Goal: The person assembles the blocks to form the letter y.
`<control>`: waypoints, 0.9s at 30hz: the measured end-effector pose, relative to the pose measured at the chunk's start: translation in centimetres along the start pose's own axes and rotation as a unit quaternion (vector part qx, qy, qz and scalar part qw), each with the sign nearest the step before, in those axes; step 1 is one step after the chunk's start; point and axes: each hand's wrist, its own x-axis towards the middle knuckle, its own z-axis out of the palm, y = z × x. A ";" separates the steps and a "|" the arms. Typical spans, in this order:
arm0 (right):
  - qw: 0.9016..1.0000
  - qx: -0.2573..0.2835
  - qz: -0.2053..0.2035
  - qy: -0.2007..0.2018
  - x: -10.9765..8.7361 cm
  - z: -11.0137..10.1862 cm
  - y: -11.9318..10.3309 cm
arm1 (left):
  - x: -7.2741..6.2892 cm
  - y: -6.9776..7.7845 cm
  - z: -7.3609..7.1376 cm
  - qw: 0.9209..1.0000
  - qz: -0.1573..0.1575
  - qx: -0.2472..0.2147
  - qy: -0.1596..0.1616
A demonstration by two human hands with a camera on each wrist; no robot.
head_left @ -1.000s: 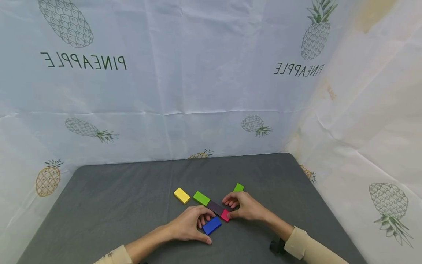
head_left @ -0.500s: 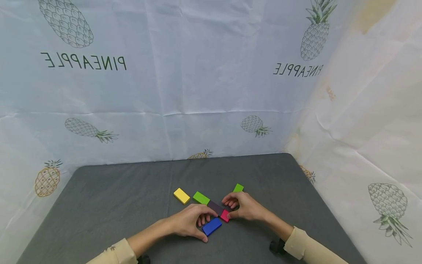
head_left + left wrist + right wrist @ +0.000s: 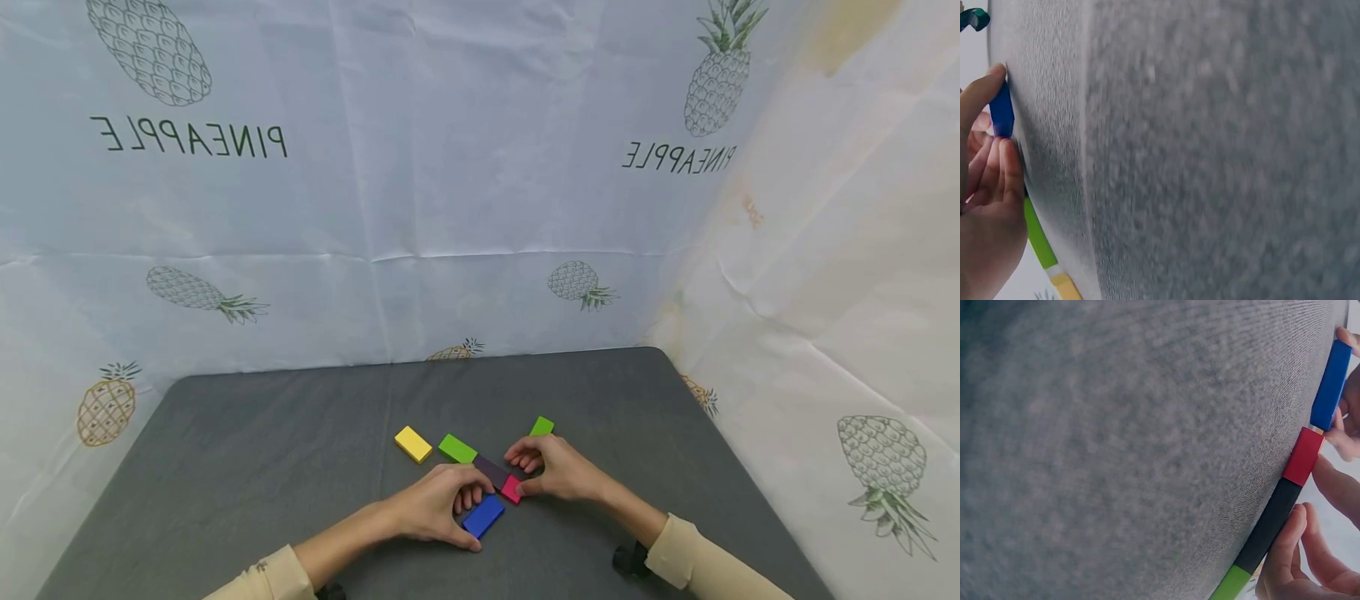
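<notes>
My left hand (image 3: 438, 502) pinches a blue block (image 3: 483, 517) by its two ends, thumb at the near end and fingertips at the far end. The blue block's far end lies close to a small red block (image 3: 511, 489). Red, black (image 3: 491, 472) and green (image 3: 457, 448) blocks lie end to end in a slanting row. With relaxed, bent fingers, my right hand (image 3: 558, 468) rests at this row. In the right wrist view its thumb (image 3: 1335, 481) touches the red block and a fingertip (image 3: 1294, 525) touches the black one.
A yellow block (image 3: 413, 445) lies to the left of the row, apart from it. Another green block (image 3: 542, 427) sits just beyond my right hand, partly hidden by it. Grey cloth covers the table (image 3: 285, 450); a pineapple-print curtain (image 3: 465, 192) hangs behind it.
The left thumb shifted away from the blue block, then came back against its near end. The blue block is turned slightly and sits a little lower. My right hand stays put.
</notes>
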 end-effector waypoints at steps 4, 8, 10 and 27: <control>1.000 -0.001 -0.003 0.001 0.0 0.0 0.0 | 0.1 0.2 0.5 1.000 -0.007 -0.002 0.012; 1.000 -0.004 -0.003 0.001 0.0 0.0 0.0 | 0.1 0.4 1.1 0.999 -0.020 -0.009 0.027; 1.000 -0.005 -0.003 0.001 0.0 0.0 0.0 | 0.1 0.6 1.3 0.999 -0.023 -0.011 0.034; 1.000 -0.003 -0.004 0.001 0.0 0.0 0.0 | 0.1 0.2 2.4 0.998 -0.013 -0.024 0.061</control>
